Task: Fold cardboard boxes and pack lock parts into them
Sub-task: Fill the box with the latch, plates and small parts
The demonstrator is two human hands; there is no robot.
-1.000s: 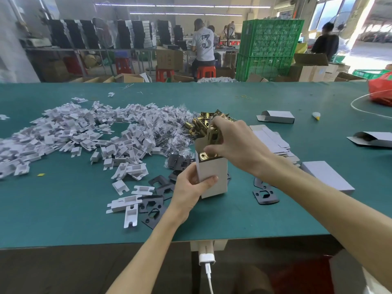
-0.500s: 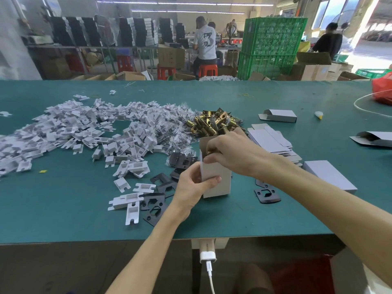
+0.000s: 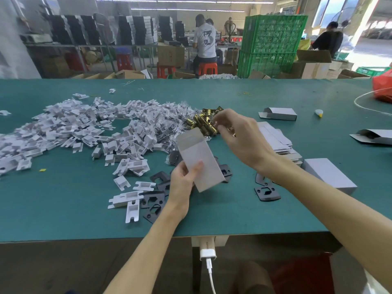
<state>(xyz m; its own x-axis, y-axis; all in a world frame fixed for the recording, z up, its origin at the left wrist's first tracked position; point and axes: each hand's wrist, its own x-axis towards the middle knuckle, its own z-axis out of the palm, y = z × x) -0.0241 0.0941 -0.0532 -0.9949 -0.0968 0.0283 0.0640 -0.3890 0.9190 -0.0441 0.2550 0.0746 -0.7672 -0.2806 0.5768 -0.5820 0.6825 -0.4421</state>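
Observation:
My left hand (image 3: pixel 182 184) grips a small white cardboard box (image 3: pixel 200 161) by its lower end, thumb on the front face. The box is tilted with its top flap standing open toward the far side. My right hand (image 3: pixel 241 136) is past the box's mouth at the pile of brass lock parts (image 3: pixel 201 122), with its thumb and fingers pinching one brass piece. Black strike plates (image 3: pixel 266 192) lie on the green table (image 3: pixel 63 209) under and beside the box.
A broad heap of white plastic inserts (image 3: pixel 84 128) covers the left of the table. Flat box blanks (image 3: pixel 275 141) are stacked behind my right forearm, with a closed white box (image 3: pixel 328 177) to their right. Two half-folded boxes (image 3: pixel 277 113) (image 3: pixel 373 136) lie farther right. People work in the background.
My right hand has lifted out of the box's mouth and moved back to the brass pile. My left hand has raised and tilted the box, which stood upright on the table before.

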